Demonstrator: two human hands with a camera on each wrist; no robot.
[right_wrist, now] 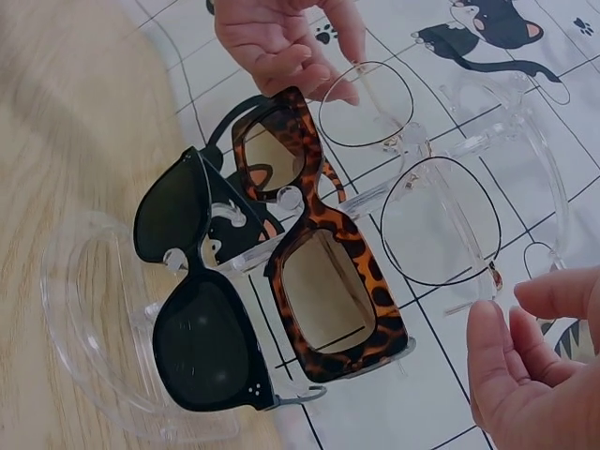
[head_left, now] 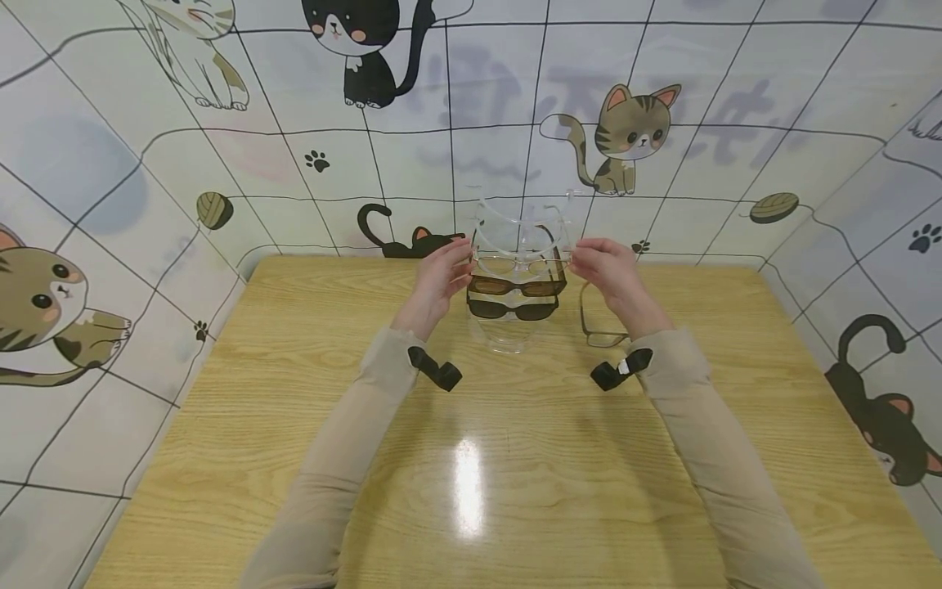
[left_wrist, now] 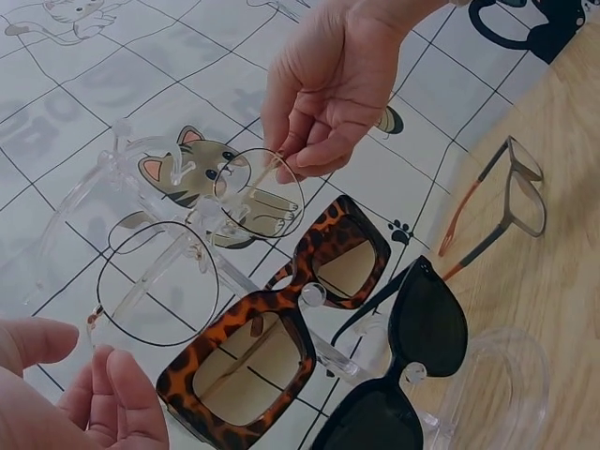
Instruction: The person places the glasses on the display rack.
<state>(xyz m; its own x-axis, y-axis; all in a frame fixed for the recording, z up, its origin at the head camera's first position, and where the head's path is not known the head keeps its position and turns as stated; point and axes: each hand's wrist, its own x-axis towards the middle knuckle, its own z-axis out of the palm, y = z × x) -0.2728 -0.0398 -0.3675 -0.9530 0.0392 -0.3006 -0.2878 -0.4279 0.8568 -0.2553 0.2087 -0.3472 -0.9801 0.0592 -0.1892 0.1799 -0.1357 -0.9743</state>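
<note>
Thin-rimmed round glasses [head_left: 508,264] sit on a clear display stand [head_left: 508,348]. My left hand [head_left: 441,274] is at their left side. In the left wrist view its thumb and fingers [left_wrist: 103,394] stand apart near the hinge. My right hand [head_left: 609,274] is at the opposite side; the right wrist view shows its thumb and fingers [right_wrist: 502,361] apart, close to the other hinge. Lower on the stand are tortoiseshell sunglasses [left_wrist: 239,361], and below those, black sunglasses [right_wrist: 202,323].
Another pair of glasses [head_left: 605,338] lies on the wooden table [head_left: 515,491], partly hidden by my right forearm. Behind the stand rises a wall covering [head_left: 486,155] with cat drawings. A dark wrist camera [head_left: 436,368] is strapped to my left sleeve.
</note>
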